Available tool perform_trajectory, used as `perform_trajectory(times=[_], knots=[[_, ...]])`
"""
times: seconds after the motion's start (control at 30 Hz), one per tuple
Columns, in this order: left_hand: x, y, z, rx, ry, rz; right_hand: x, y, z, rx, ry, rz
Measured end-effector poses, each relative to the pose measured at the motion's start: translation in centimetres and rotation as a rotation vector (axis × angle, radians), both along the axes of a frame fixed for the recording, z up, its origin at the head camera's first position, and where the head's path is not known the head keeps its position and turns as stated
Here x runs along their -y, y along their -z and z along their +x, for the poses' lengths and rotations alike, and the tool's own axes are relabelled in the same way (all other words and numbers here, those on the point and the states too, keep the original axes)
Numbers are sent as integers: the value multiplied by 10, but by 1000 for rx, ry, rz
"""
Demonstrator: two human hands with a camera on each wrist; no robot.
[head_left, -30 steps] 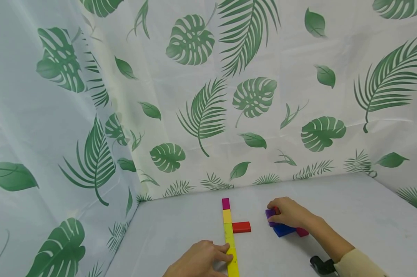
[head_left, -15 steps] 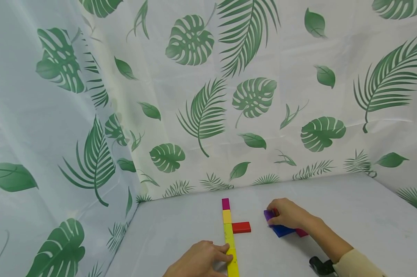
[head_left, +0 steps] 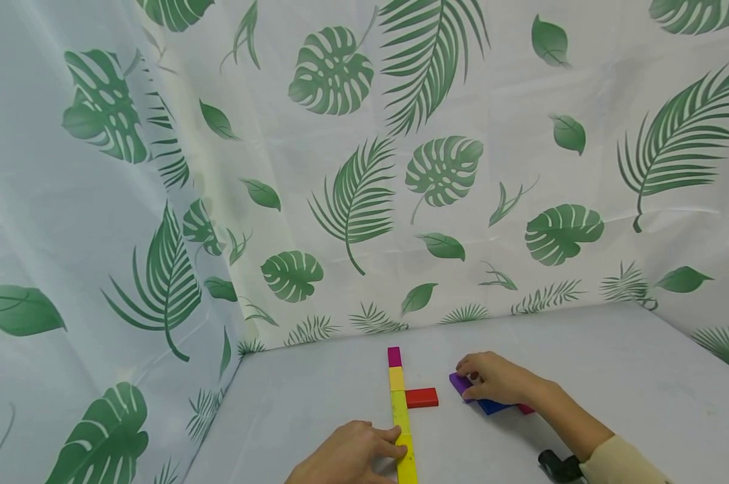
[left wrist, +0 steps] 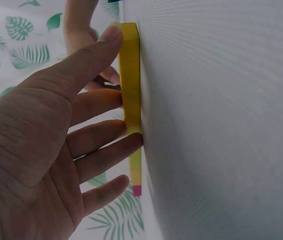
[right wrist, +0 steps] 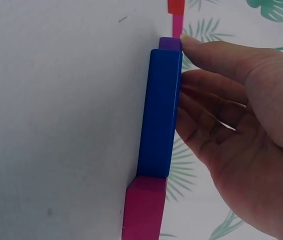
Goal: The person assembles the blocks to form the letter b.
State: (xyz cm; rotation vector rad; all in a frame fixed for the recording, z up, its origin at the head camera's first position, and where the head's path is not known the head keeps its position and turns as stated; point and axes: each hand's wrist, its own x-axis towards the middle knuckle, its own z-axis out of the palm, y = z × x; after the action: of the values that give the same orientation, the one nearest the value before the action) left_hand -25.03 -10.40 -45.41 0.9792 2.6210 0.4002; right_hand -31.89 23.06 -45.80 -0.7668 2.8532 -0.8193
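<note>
Leaf-print cloth (head_left: 364,188) behind grey table (head_left: 612,376)

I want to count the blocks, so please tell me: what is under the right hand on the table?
Under the right hand a purple block, a blue block and a magenta block stick out. The hand covers their middle parts, so another block there cannot be excluded.

Row of blocks (head_left: 400,410) lies on the table (head_left: 316,410). A single block (head_left: 421,397) touches the row's right side. Block cluster (head_left: 488,401) sits further right of the row, apart.
</note>
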Motion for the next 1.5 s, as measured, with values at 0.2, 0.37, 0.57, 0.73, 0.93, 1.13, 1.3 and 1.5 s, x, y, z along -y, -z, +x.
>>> perform_trajectory(times=[0.2, 0.37, 0.57, 0.73, 0.93, 1.13, 1.3, 1.5], knots=[[0, 1, -1, -4, 0, -7, 2, -1, 1, 13, -15, 0], [-1, 0, 0, -1, -5, -5, 3, -1, 1, 31, -21, -1], [-1, -1, 0, 3, -8, -8, 4, 0, 0, 56, -65, -15], [-1, 0, 1, 5, -11, -9, 4, 0, -1, 74, -93, -23], [-1, 0, 1, 5, -16, -10, 5, 0, 2, 105, -93, -30], [-1, 1, 1, -9, 5, -11, 8, -3, 5, 107, -126, -32], [-1, 1, 0, -7, 11, -8, 9, -3, 5, 114, -143, -36], [0, 1, 0, -9, 20, -4, 9, -3, 3, 130, -135, -35]])
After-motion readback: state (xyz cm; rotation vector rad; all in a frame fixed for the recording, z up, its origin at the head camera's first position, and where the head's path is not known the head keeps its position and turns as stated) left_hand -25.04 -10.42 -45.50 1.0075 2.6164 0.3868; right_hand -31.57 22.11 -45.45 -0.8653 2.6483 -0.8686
